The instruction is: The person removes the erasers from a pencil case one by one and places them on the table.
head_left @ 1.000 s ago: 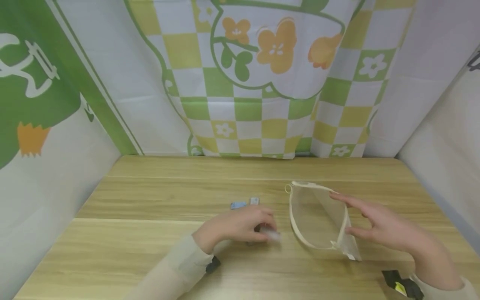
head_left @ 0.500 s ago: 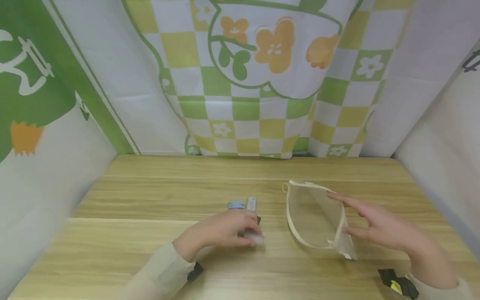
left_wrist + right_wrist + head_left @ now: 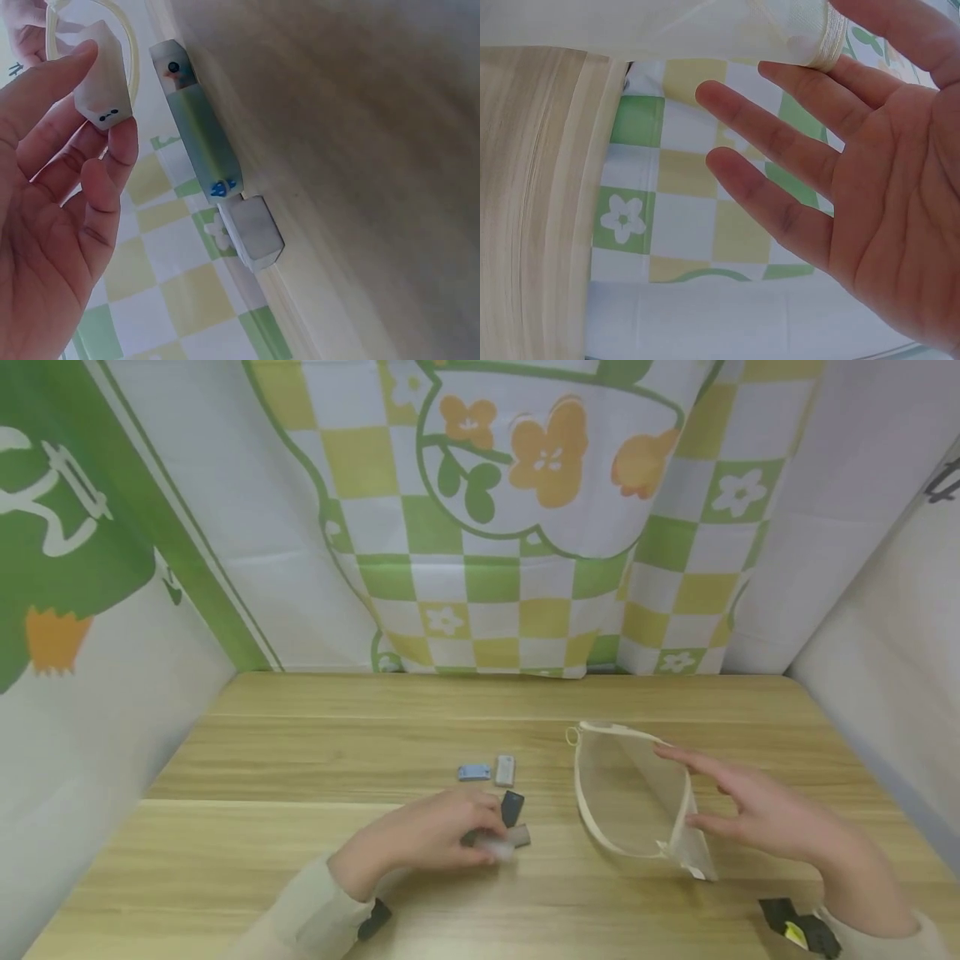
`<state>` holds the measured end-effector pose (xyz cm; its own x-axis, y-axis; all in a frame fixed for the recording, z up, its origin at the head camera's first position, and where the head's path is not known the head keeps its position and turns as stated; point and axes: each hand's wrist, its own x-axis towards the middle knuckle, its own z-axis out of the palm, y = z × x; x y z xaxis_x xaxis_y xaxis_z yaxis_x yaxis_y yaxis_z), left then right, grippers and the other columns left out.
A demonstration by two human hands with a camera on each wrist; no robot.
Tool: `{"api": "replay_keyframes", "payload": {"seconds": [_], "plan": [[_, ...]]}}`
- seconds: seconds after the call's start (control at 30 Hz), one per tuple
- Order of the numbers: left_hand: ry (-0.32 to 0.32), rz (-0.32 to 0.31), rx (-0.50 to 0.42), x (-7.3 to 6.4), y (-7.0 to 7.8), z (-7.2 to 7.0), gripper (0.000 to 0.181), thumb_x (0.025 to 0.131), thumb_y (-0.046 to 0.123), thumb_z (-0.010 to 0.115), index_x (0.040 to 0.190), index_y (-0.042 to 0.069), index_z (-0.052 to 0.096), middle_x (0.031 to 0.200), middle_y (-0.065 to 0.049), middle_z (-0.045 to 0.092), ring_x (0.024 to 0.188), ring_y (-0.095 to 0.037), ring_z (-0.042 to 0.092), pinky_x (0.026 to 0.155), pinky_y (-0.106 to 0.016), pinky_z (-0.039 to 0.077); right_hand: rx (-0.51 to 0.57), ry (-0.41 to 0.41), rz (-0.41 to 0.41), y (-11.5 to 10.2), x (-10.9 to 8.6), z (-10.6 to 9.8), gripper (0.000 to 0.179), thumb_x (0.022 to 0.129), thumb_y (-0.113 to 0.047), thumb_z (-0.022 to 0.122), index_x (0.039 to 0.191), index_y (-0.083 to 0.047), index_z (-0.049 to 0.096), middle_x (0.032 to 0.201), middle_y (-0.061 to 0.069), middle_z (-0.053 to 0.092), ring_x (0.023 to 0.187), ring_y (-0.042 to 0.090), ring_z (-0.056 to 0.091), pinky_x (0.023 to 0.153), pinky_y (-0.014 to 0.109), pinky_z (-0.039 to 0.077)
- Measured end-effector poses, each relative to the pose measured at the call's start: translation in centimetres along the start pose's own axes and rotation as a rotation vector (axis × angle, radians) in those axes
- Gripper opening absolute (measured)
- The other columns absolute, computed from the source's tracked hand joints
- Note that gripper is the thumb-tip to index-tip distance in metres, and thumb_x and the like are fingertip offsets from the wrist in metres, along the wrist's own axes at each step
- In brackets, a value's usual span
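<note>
My left hand (image 3: 423, 839) pinches a small white block (image 3: 105, 79) between thumb and fingers, low over the wooden table; it has a tiny drawn face on its end. Just right of the fingers lie a grey block (image 3: 519, 836) and a dark block (image 3: 512, 808). Farther back are a blue block (image 3: 474, 772) and a whitish block (image 3: 506, 771). A beige mesh pouch (image 3: 633, 793) stands gaping on the right, its mouth turned toward the left hand. My right hand (image 3: 780, 814), fingers spread and fairly straight, touches its rim with fingertips and thumb.
The wooden table (image 3: 300, 752) ends at a hanging cloth (image 3: 495, 577) with green and yellow checks. White cloth walls (image 3: 892, 610) close in both sides. A zip ring (image 3: 572, 737) sticks out at the pouch's back corner.
My left hand has moved left, away from the pouch, still holding the white block. The dark and grey blocks have come into view beside it. The right hand stays at the pouch.
</note>
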<state>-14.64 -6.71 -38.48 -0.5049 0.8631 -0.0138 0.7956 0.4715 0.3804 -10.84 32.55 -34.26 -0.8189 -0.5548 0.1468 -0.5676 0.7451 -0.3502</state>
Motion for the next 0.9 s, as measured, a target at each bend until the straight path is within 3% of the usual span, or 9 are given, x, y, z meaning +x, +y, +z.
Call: {"api": "replay_keyframes", "payload": {"seconds": [0.33, 0.53, 0.9], "plan": [[0.014, 0.053, 0.012, -0.7, -0.1, 0.0, 0.025, 0.086, 0.021, 0.074, 0.109, 0.012, 0.075, 0.095, 0.007, 0.063, 0.084, 0.0, 0.052, 0.08, -0.015, 0.049, -0.007, 0.001, -0.002, -0.1, -0.1, 0.0, 0.076, 0.088, -0.029, 0.074, 0.154, -0.021, 0.036, 0.147, 0.007, 0.054, 0.121, 0.027, 0.061, 0.093, 0.041, 0.054], [0.004, 0.037, 0.037, -1.9, -0.2, -0.3, 0.023, 0.087, 0.023, 0.074, 0.108, 0.013, 0.074, 0.098, 0.007, 0.067, 0.088, 0.001, 0.057, 0.085, -0.017, 0.051, -0.002, -0.012, 0.01, -0.2, -0.1, -0.1, 0.075, 0.089, -0.03, 0.074, 0.154, -0.023, 0.036, 0.148, 0.007, 0.053, 0.122, 0.027, 0.06, 0.093, 0.042, 0.054], [-0.023, 0.008, 0.0, -3.1, -0.6, -0.3, 0.021, 0.086, 0.021, 0.074, 0.105, 0.012, 0.075, 0.094, 0.009, 0.063, 0.082, 0.002, 0.052, 0.079, -0.014, 0.05, 0.048, -0.049, 0.05, -0.2, -0.1, -0.3, 0.073, 0.091, -0.031, 0.071, 0.154, -0.023, 0.035, 0.147, 0.009, 0.054, 0.121, 0.031, 0.06, 0.089, 0.046, 0.055]]}}
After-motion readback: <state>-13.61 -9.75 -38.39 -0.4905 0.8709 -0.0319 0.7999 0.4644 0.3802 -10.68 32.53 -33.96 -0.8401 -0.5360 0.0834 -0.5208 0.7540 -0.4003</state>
